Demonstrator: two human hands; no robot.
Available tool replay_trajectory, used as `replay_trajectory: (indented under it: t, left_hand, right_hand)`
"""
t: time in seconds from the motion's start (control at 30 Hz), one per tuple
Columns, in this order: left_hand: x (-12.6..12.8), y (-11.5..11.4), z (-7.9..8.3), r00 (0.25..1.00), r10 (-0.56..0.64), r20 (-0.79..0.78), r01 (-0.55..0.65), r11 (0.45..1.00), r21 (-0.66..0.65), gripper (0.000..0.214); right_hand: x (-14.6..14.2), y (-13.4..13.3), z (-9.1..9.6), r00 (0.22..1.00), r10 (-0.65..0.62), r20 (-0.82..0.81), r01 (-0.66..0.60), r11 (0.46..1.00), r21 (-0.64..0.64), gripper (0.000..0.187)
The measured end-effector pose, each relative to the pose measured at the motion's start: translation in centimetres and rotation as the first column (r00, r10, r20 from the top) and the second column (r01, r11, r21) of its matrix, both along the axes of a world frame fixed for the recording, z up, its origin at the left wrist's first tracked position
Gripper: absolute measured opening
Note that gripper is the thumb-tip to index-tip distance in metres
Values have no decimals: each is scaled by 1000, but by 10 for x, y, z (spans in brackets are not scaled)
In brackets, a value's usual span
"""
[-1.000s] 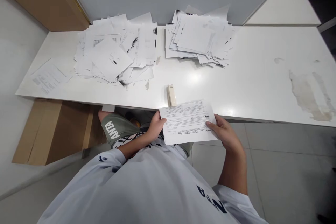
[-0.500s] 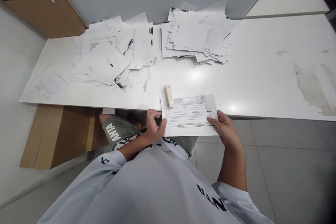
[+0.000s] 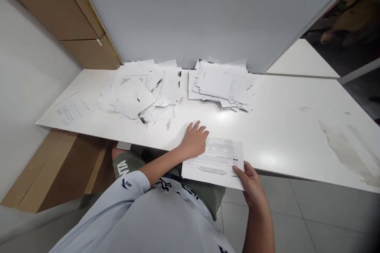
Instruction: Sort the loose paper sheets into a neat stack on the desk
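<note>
Right hand (image 3: 251, 186) pinching printed form (image 3: 215, 163); left hand (image 3: 194, 140) open, splayed on glossy white table (image 3: 285, 138).

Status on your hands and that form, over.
Left hand spread on the white table, overlapping the printed form. Right hand gripping the form's lower right edge. Left paper pile and right paper pile beyond, apart from the form.

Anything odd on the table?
Yes: a stained or worn grey-brown patch mars the white tabletop near its right end. It stands out against the otherwise pale surface; what caused it can't be told.
</note>
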State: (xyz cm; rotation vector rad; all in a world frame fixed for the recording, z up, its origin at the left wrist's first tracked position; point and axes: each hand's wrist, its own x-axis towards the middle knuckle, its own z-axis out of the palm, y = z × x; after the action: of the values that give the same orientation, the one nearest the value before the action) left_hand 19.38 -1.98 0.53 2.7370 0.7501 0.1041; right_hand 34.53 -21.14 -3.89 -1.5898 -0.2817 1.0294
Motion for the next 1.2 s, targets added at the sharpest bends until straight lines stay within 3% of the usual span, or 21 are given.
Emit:
replay_trajectory:
  t: [0.13, 0.23, 0.57, 0.73, 0.9, 1.07, 1.2]
  left_hand:
    - [-2, 2, 1, 994, -99, -38, 99, 995, 1, 45]
    - [-2, 2, 0, 994, -104, -36, 106, 994, 35, 43]
    - [-1, -3, -8, 996, -87, 24, 83, 988, 131, 35]
    - [-1, -6, -11, 997, -68, 40, 60, 981, 186, 36]
    - [-3, -10, -10, 998, -51, 46, 38, 967, 251, 42]
    - [-5, -14, -12, 998, -46, 42, 31, 952, 305, 42]
    - [-5, -12, -12, 997, -58, 43, 46, 970, 237, 44]
  right_hand:
    - [-8, 2, -4, 995, -99, 32, 100, 994, -44, 49]
    - [-17, 4, -6, 988, -147, 43, 149, 988, -32, 48]
    - [-19, 0, -10, 983, -121, 135, 127, 991, -40, 54]
    - [-15, -5, -9, 991, -117, 68, 122, 990, -70, 56]
    - [2, -3, -2, 999, 35, 30, -30, 987, -156, 56]
    - [15, 16, 21, 979, 202, 0, -196, 952, -235, 58]
    - [20, 31, 32, 939, 288, 187, -226, 928, -298, 55]
